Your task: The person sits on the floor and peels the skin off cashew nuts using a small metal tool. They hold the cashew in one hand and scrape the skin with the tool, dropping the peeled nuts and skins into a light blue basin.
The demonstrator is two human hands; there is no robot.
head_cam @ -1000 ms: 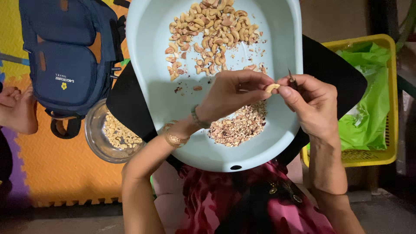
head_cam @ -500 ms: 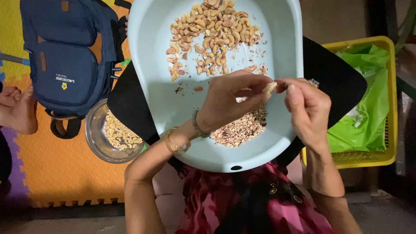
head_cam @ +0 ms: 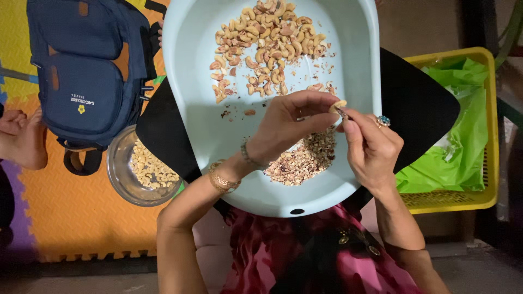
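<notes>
Backpack, navy with orange patches, lies at upper left on the foam mat; I see a small white-and-yellow logo patch on its front pocket, lettering not recorded. Mat: orange and yellow interlocking tiles, purple at the far left edge.

Basin, pale blue, oval, rests on my lap over a black board that juts out on both sides. Far half: heap of whole cashews, some with reddish skin. Near half: pile of peeled skins and crumbs, just below my hands.

Left hand: grip narrow, thumb and fingertips pinched on one pale cashew above the middle of the basin. Bracelets at the wrist.

Right hand: grip closed on a thin dark tool whose tip touches the same cashew; ring with blue stone on one finger.

Glass bowl, clear, on the mat left of the basin, just below the backpack, holds pale peeled cashews.

Yellow basket, plastic mesh, at right, partly hidden by the board, lined with a crumpled green bag.

Bare foot of another person at the left edge.
</notes>
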